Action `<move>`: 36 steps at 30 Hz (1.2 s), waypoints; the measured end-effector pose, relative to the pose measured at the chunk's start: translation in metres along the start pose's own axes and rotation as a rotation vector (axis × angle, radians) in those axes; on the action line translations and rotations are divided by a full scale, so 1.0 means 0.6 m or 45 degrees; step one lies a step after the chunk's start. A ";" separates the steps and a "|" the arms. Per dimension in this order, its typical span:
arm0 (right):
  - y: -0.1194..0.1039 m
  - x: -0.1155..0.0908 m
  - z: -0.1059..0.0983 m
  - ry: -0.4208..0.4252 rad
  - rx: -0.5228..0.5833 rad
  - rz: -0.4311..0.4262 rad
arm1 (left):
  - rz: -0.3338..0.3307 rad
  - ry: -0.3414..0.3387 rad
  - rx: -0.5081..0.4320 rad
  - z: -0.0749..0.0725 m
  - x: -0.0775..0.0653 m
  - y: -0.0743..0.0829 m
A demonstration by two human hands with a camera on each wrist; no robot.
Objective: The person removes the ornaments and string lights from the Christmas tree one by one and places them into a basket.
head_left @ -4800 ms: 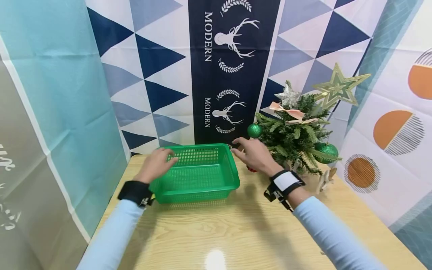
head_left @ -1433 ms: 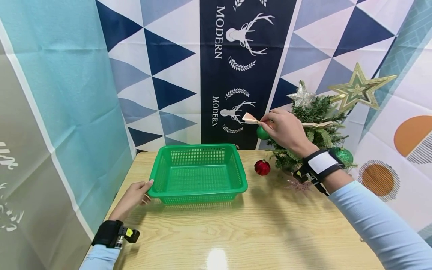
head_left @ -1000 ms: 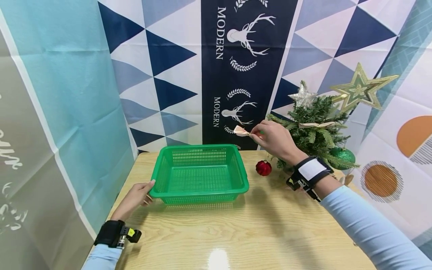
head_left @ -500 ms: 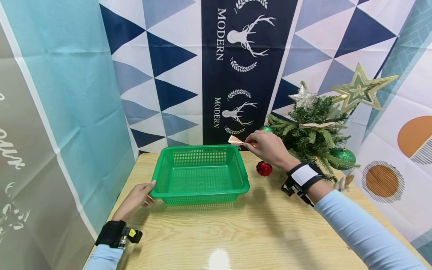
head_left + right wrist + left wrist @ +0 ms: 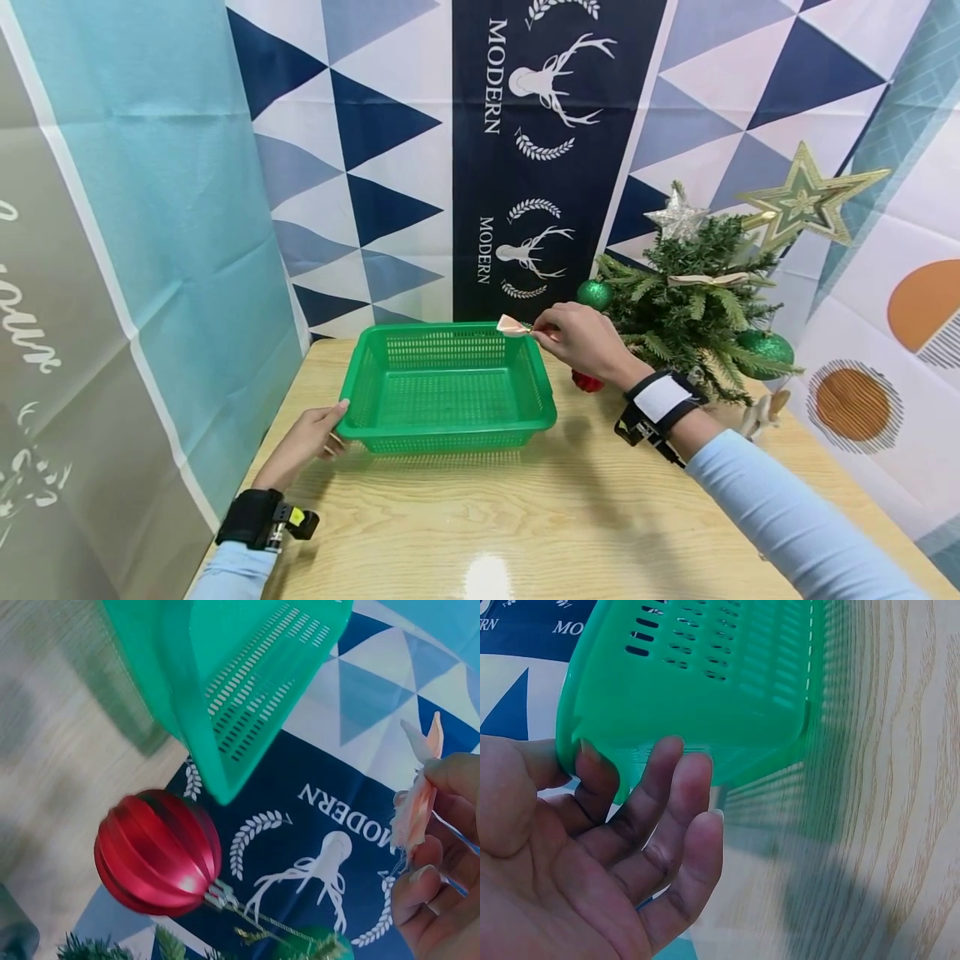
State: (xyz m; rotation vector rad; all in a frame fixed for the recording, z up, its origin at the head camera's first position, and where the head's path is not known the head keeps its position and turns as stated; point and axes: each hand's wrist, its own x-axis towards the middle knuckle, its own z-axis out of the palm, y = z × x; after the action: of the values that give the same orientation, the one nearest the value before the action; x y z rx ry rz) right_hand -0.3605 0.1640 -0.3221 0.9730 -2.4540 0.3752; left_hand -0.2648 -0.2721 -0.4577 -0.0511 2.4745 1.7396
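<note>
A peach ribbon bow [image 5: 514,327] is pinched between thumb and fingers of my right hand [image 5: 581,337], at the back right corner of the green plastic basket [image 5: 442,431]. The right wrist view shows the bow [image 5: 417,806] side-on, its loops sticking out past the fingertips. My left hand [image 5: 303,442] grips the basket's front left corner. Up close in the left wrist view, thumb and index finger of that hand [image 5: 622,847] pinch the rim while the other fingers curl below it. No objects show inside the basket.
Right of the basket stands a small Christmas tree [image 5: 693,325] with green balls [image 5: 765,354], a silver star [image 5: 677,215], a large gold star [image 5: 806,200] and another bow [image 5: 708,280]. A red ball ornament [image 5: 157,851] hangs between tree and basket. Patterned cloths back the wooden table [image 5: 420,525].
My right hand has taken the peach bow off the tree and carried it left and down to the basket's corner. My left hand moved down onto the basket's rim and stays there.
</note>
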 end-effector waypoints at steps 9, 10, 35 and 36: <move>-0.020 -0.001 0.029 -0.039 0.015 -0.033 | -0.028 0.013 0.006 0.002 0.000 0.002; -0.023 -0.001 0.032 -0.043 0.019 -0.032 | -0.030 0.016 0.005 0.002 0.000 0.002; -0.106 0.019 0.122 -0.207 0.078 -0.165 | 0.006 0.020 -0.005 0.003 -0.002 0.001; -0.109 0.019 0.124 -0.217 0.077 -0.160 | 0.006 0.019 -0.006 0.003 -0.002 0.001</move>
State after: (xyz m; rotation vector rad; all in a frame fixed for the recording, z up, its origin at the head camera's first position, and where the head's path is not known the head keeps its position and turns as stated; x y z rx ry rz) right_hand -0.3462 0.0804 -0.3746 1.2240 -2.5277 0.3375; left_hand -0.2632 -0.2703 -0.4578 -0.0586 2.4829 1.7535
